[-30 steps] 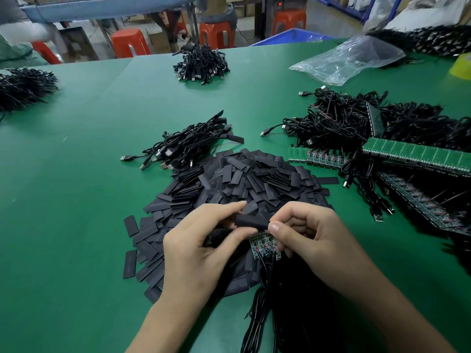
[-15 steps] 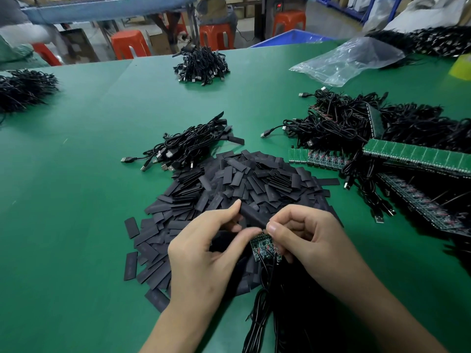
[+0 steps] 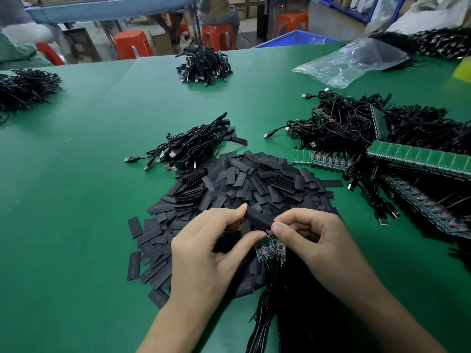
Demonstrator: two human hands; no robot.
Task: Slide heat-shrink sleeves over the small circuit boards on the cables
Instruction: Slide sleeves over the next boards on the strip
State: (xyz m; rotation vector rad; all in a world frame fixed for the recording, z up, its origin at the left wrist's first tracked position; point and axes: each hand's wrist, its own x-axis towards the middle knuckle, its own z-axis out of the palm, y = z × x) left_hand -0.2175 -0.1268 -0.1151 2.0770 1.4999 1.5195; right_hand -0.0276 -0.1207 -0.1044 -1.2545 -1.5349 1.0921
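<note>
left hand (image 3: 211, 248) has its grip clamped on a flat black heat-shrink sleeve (image 3: 257, 218), right hand (image 3: 314, 242) pinches the small green circuit boards (image 3: 269, 250) on black cables (image 3: 262, 314), sleeve end touching them, over the black sleeve pile (image 3: 254, 182) on the green tabletop (image 3: 76, 200).

sleeve pile (image 3: 244, 184) ahead, bare table (image 3: 76, 200) left

Black flat sleeve (image 3: 257, 217) tilts above small green boards (image 3: 270, 248) on black cables (image 3: 262, 314).
</note>
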